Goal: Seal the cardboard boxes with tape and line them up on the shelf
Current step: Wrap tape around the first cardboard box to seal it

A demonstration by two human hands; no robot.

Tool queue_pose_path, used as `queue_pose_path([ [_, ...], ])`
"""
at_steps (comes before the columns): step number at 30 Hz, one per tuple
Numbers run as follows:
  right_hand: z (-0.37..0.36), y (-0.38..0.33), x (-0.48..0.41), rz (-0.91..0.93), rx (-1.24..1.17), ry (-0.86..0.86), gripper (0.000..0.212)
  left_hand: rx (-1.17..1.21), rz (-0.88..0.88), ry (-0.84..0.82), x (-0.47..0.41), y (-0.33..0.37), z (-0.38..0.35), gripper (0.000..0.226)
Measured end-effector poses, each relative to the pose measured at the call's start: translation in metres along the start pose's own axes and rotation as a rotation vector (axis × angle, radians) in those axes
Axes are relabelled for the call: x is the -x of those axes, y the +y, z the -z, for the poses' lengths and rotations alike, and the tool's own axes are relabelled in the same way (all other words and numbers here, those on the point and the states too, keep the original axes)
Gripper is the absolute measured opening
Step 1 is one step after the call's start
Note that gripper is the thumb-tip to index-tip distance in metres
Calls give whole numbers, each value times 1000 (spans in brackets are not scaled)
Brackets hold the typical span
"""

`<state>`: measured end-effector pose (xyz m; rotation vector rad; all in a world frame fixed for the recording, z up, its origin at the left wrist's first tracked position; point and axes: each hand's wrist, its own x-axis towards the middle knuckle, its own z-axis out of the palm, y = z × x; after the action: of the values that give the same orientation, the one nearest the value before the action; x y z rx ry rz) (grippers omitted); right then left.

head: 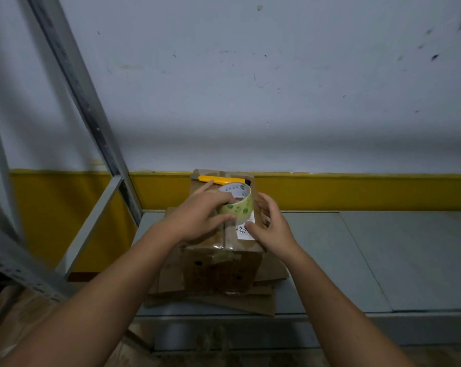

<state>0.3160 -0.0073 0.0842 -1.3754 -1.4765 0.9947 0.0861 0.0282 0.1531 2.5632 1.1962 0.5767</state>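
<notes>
While the left hand (pixel 197 215) is gripping the tape roll (pixel 240 205), fingers curled round its rim, the roll is sitting on top of the cardboard box (pixel 218 268). The roll's white core face is carrying small print, too small to read; the tape itself is looking greenish-clear and glossy. A white label (pixel 244 230) on the box top is showing dark handwriting, not legible. Print on the box front is blurring out.

The box is brown, scuffed and rectangular, standing on flattened cardboard (pixel 210 304) at the left end of the grey metal shelf (pixel 383 260). A yellow utility knife (pixel 221 179) is lying across the box's far top edge.

The right hand (pixel 271 223) is cupping the box's right top edge, thumb touching the label, fingers curved; can't tell if they're actually clamping.
</notes>
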Motion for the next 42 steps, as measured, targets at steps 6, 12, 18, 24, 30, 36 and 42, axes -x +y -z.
queue_pose_path([
  [6,9,-25,-3,-59,-188,118,49,26,-84,-121,28,8,-6,27],
  [12,20,-51,-9,-10,-238,-105,52,9,-138,-128,36,12,-4,21],
  [18,25,-60,4,141,-17,-70,31,19,-116,-138,47,7,5,11],
  [24,12,-56,22,225,115,15,31,-17,-21,-34,56,9,8,20],
  [30,-14,-52,28,232,166,33,54,150,191,19,57,27,8,28],
  [36,-13,-71,13,-33,-342,-169,31,538,172,-25,48,41,22,65],
  [42,-15,-69,13,-451,-688,-205,50,537,127,-83,53,42,26,73],
])
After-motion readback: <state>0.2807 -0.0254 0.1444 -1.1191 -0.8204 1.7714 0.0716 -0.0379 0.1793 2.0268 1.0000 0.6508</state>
